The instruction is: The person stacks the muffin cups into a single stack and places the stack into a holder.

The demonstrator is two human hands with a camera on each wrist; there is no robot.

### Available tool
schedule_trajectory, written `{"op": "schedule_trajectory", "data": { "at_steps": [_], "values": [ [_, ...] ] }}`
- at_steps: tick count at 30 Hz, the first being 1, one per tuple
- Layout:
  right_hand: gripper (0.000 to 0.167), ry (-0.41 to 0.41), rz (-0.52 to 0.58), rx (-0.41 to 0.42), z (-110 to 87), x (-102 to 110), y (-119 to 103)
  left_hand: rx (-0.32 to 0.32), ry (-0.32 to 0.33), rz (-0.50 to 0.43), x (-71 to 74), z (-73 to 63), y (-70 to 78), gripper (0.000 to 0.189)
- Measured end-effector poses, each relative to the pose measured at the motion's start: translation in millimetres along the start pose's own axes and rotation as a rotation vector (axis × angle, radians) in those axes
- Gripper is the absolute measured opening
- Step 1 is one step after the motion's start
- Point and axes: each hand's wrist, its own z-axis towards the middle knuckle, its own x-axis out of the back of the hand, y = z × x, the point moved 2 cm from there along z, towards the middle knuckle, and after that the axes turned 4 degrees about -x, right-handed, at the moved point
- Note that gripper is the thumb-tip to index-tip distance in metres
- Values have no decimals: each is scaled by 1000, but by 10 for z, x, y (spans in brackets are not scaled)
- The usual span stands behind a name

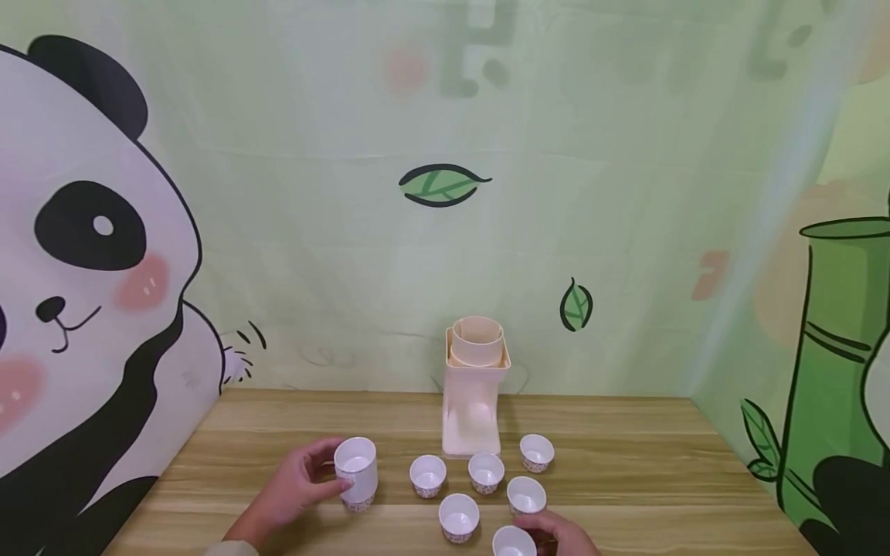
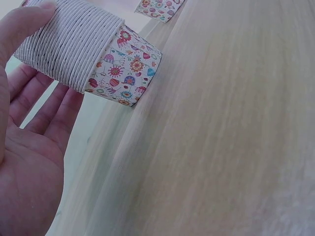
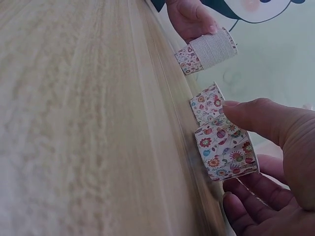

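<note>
Nearest to us, our right hand [image 1: 559, 537] curls its thumb and fingers round a small white paper cup with a floral band [image 1: 514, 541] at the near edge of the pale wooden bench [image 1: 626, 432], touching the bench top. Our left hand [image 1: 295, 486] grips a tall stack of nested white paper cups [image 1: 357, 472], thumb and fingers wrapped about its ribbed side, standing on the bench to the left. Between them sit five more floral cups [image 1: 459, 517], in front of a cream plastic cup dispenser [image 1: 475, 386].
</note>
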Motion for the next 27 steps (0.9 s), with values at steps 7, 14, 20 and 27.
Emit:
{"op": "schedule_trajectory", "data": {
  "at_steps": [7, 14, 20, 27],
  "values": [
    [59, -18, -13, 24, 34, 2, 16, 20, 0, 8, -4, 10, 1, 57],
    [60, -58, 25, 40, 33, -26, 19, 33, 4, 15, -14, -1, 17, 58],
    [58, -54, 5, 68, 44, -75, -103, 32, 6, 10, -19, -9, 24, 58],
    [66, -49, 3, 204, 59, -126, -333, 11, 8, 7, -15, -4, 8, 57]
  ]
}}
